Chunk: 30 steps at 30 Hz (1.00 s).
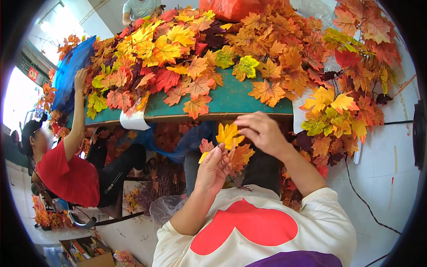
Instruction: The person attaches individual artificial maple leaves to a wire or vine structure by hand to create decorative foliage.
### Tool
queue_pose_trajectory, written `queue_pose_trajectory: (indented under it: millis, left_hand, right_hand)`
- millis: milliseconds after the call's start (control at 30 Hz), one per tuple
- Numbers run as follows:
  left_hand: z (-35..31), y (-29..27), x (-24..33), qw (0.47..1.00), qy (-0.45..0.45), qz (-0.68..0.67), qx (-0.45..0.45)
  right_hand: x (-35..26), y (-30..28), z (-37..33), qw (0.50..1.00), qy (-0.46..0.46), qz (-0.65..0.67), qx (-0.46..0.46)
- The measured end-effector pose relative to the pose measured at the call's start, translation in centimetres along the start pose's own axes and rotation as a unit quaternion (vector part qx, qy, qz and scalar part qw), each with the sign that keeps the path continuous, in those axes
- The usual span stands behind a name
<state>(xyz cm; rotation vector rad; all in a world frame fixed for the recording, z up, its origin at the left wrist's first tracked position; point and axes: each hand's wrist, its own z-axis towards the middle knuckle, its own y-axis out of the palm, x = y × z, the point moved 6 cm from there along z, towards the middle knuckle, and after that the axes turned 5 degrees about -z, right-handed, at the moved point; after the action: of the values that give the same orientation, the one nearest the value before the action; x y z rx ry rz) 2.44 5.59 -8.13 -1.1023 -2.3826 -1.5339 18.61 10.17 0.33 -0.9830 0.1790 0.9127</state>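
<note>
Over my lap, my left hand pinches a small spray of artificial maple leaves at its stems. A yellow leaf stands up from the spray, and an orange leaf hangs beside it. Smaller red and yellow pieces show by my left fingertips. My right hand comes in from the right with curled fingers, thumb and forefinger at the yellow leaf's right edge. The stems inside my left fingers are hidden.
A green table in front bears a large heap of autumn leaves and a red bag. At left, a person in red reaches toward a blue sheet. Leafy branches hang at right; a cable crosses the tiles.
</note>
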Motion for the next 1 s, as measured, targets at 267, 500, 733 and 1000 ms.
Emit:
queue_pose_trajectory:
  millis: [267,500,733,1000]
  left_hand:
    - [0.1,0.8,-0.5,0.998,-0.045,-0.003,-0.032]
    - [0.0,0.5,-0.6,0.997,-0.054,-0.025,-0.041]
    - [0.3,0.1,-0.5,0.998,-0.05,-0.022,-0.036]
    - [0.4,0.9,-0.9,0.996,-0.07,-0.004,-0.05]
  right_hand:
    - [13.8,-13.3,7.4,0.918,0.196,-0.247,0.24]
    - [27.2,-17.8,6.9,0.82,0.416,-0.354,0.175]
    - [27.5,-18.9,6.2,0.863,0.36,-0.271,0.23]
    - [21.1,-21.4,8.7,0.898,0.12,-0.255,0.339]
